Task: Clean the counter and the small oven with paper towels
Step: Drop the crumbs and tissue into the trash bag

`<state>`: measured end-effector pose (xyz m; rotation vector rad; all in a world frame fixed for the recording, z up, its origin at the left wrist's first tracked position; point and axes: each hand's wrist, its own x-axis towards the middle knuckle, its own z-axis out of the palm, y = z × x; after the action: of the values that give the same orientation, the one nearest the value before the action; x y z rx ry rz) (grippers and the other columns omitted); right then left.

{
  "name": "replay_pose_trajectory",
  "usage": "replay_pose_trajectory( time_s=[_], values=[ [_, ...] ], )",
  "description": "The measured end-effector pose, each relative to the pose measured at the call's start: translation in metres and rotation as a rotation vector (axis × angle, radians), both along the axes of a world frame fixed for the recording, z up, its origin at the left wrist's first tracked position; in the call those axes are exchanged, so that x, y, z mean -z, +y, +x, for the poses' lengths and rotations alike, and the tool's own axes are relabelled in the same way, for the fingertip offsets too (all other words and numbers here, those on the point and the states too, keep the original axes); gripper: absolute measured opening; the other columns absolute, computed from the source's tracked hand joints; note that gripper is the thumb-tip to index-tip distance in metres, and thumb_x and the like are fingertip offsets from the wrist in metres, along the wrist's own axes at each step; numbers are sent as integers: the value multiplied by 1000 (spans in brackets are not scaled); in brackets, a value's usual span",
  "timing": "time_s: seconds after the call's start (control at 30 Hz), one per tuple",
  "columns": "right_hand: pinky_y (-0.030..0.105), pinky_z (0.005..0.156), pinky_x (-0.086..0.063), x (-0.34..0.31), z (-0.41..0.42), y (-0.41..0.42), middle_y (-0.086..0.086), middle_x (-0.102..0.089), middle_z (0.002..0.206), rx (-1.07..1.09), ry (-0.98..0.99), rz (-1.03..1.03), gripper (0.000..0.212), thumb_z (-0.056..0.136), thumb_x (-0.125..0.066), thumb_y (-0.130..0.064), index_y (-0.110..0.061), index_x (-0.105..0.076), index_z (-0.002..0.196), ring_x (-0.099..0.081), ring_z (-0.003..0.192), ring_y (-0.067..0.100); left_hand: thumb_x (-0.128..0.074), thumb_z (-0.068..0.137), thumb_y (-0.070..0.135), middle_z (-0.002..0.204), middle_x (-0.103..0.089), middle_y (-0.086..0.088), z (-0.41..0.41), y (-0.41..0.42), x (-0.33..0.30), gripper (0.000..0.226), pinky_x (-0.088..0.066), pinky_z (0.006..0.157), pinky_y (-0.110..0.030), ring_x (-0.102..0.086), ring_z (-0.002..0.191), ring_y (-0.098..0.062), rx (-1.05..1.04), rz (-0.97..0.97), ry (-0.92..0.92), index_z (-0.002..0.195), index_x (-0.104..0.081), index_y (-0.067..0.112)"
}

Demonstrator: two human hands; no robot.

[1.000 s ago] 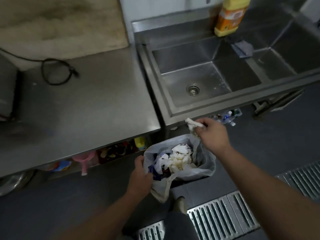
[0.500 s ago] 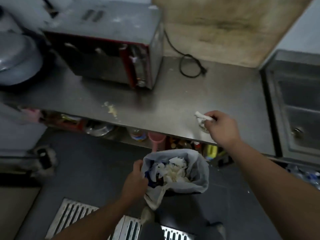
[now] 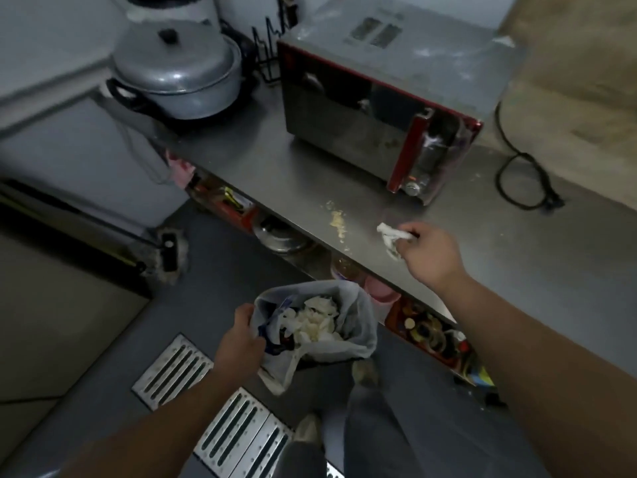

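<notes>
So the right hand (image 3: pixel 432 255) pinches a wadded towel (image 3: pixel 391 236) over the tabletop (image 3: pixel 517 263) at centre frame, near the crumbs (image 3: pixel 337 222) before the oven (image 3: pixel 379 108). Left hand (image 3: pixel 241 339) grips the bin (image 3: pixel 358 339) rim lower down, probably to catch waste.

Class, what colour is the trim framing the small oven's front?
Red, on the small silver oven; the head view shows it best.

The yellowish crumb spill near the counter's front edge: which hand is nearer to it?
Right. The right hand, gripping a paper towel, is just right of the spill; the left hand holds the trash bag below the counter.
</notes>
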<state>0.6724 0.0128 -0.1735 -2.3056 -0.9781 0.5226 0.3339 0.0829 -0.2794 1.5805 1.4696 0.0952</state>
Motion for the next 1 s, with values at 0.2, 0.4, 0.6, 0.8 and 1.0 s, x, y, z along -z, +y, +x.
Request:
replay_pose_trajectory(
  time_s=[0.2,0.4,0.6,0.8,1.0],
  values=[
    [27,70,-40,18,31,51,-2,-66,97,-86,23,-57,19,91,-59,-22,-24,-69,107,-57,83,17,-51,96,37,100,-64,2,10,10,3,23,-57,77,-45,-65,88,-21,-92,10,44,117,-40,34],
    [26,74,-43,39,70,105,-1,-66,101,-165,67,-113,21,90,-59,-25,-25,-70,108,-58,86,17,-55,95,31,99,-65,-5,54,17,12,32,-52,70,-41,-64,85,-26,-164,11,107,122,-39,34],
    [27,70,-44,56,80,143,1,-65,96,-237,122,-141,14,91,-62,-22,-20,-68,103,-58,84,18,-51,94,26,91,-67,-6,61,20,22,28,-55,66,-42,-66,77,-25,-172,-15,128,113,-37,40],
    [27,74,-42,74,77,164,-2,-62,95,-211,146,-136,10,92,-60,-19,-22,-66,99,-58,87,18,-50,94,30,92,-66,-7,55,39,39,29,-56,68,-42,-66,76,-26,-144,-53,144,115,-35,43],
    [30,77,-45,97,77,173,6,-65,98,-161,58,-203,17,91,-60,-19,-13,-69,104,-57,88,22,-51,93,20,90,-65,3,53,70,55,47,-52,62,-37,-64,71,-19,153,-83,143,130,-31,41]
  ],
)
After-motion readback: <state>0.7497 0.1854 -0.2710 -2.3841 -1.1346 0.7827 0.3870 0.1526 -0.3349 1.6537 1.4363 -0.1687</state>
